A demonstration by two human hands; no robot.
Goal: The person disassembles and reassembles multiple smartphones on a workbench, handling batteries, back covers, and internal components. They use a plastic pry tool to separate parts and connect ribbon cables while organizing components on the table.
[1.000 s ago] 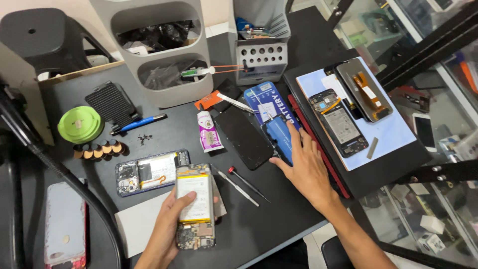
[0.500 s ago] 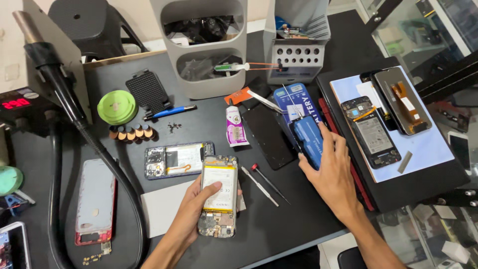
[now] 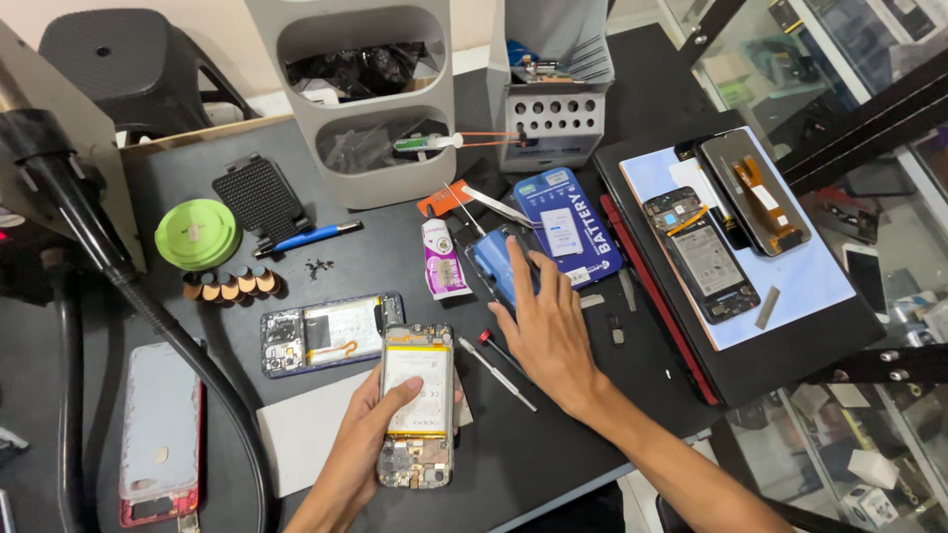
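Opened phone gripped in the left hand over the black bench
Its pale flat battery and bare circuitry are exposed; a glossy blue case is touched by the right hand, fingers spread

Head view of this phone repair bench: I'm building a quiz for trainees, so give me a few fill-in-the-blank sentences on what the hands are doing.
1. The left hand grips an opened phone whose white ____ faces up.
2. The right hand lies with its fingers on a ____ coloured case.
3. Two thin screwdrivers lie on the table ____ the two hands.
4. The round lid at the far left is ____.

Missing words: battery; blue; between; green
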